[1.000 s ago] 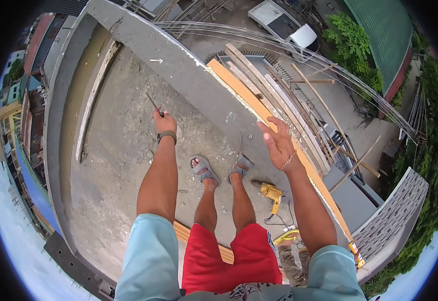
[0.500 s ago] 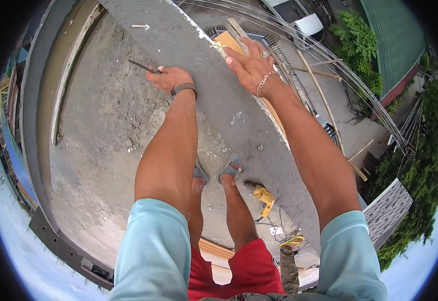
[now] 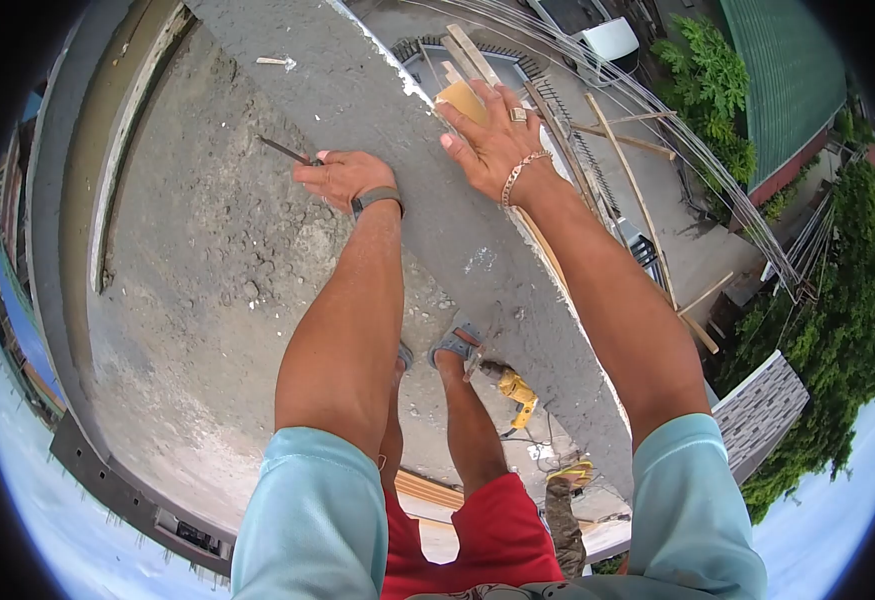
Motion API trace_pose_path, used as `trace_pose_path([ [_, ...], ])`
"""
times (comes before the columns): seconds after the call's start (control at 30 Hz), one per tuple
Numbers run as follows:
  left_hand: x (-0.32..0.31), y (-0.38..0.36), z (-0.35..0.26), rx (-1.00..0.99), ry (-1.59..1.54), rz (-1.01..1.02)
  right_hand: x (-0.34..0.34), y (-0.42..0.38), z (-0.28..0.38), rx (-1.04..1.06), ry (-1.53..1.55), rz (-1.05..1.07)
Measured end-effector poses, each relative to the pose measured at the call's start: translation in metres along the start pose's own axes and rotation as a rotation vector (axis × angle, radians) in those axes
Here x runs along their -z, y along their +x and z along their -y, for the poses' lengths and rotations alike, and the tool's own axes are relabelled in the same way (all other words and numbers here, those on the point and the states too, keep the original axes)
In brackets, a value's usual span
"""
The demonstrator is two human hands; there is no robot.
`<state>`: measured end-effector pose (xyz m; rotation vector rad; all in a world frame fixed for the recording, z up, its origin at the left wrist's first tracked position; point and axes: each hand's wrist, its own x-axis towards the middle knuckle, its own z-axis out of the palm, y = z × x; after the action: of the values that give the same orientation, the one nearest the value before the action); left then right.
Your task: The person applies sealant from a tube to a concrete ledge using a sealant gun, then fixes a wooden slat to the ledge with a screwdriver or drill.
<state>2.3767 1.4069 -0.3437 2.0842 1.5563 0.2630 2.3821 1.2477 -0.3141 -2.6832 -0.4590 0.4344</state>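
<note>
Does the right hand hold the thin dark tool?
No, the thin dark tool is in the left hand.

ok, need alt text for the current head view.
A bare left hand grips a slim, dark, rod-like tool above a rough grey concrete floor. The open right hand is spread over the outer edge of a grey concrete ledge, by a flat orange-yellow board; a yellow-bodied corded drill lies near a grey-sandalled foot.
</note>
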Motion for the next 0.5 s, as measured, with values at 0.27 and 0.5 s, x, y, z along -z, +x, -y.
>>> trace_pose_path([
  [0.27,-0.001,0.001,-0.001,0.032,0.007,0.029,-0.002,0.010,0.001,0.020,-0.065,0.013],
  [0.5,0.002,0.002,-0.002,0.056,-0.015,0.094,-0.004,-0.001,-0.002,0.040,-0.137,-0.001],
])
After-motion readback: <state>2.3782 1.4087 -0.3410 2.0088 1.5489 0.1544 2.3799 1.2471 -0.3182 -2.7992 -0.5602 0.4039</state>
